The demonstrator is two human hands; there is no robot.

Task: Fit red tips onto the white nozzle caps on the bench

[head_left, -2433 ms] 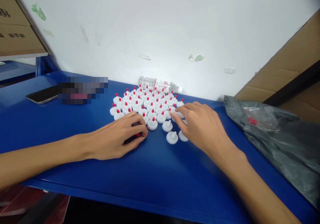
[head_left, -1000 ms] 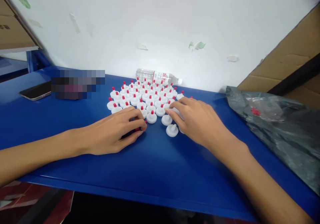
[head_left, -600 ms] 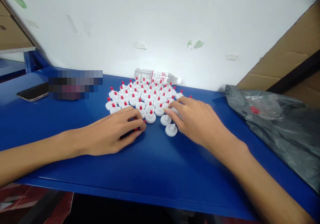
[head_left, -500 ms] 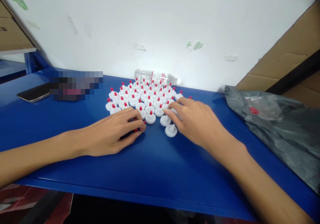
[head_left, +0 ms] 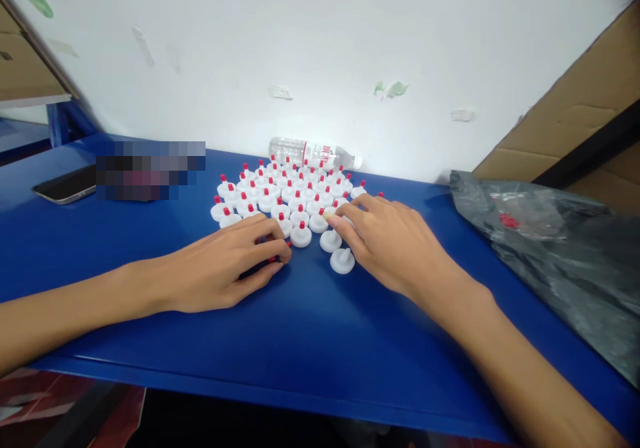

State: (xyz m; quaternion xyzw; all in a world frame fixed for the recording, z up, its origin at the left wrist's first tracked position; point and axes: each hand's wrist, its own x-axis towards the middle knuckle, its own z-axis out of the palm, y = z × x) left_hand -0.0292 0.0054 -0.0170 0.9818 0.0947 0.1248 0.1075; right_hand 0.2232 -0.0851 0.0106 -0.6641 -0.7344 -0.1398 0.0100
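The left hand (head_left: 245,258) rests on the blue table (head_left: 310,348) between its near edge and the clustered pieces, fingers curled toward the thumb, with bits of red (head_left: 272,259) showing beneath and between them; whether it is clamped on these or only arched over them, I cannot tell. The right hand (head_left: 395,238) reaches in from the table's right side, its thumb and index finger bent close to each other at the red tip of a white piece near the front of the cluster; I cannot tell whether they pinch it. The white round pieces (head_left: 301,237), most bearing upright red tips, stand packed together in the middle of the table, stretching back toward its far edge. Two bare white pieces (head_left: 343,261), their nozzles without red, stand at the cluster's front, just beside the right hand. Behind the cluster, a clear bottle (head_left: 320,155) lies on its side along the far edge, its white cap pointing right. A phone (head_left: 67,187) lies toward the far left corner, beside a pixelated item (head_left: 145,176). Along the right edge spreads a grey plastic bag (head_left: 565,295), with a small clear bag (head_left: 537,216) holding something red on it.
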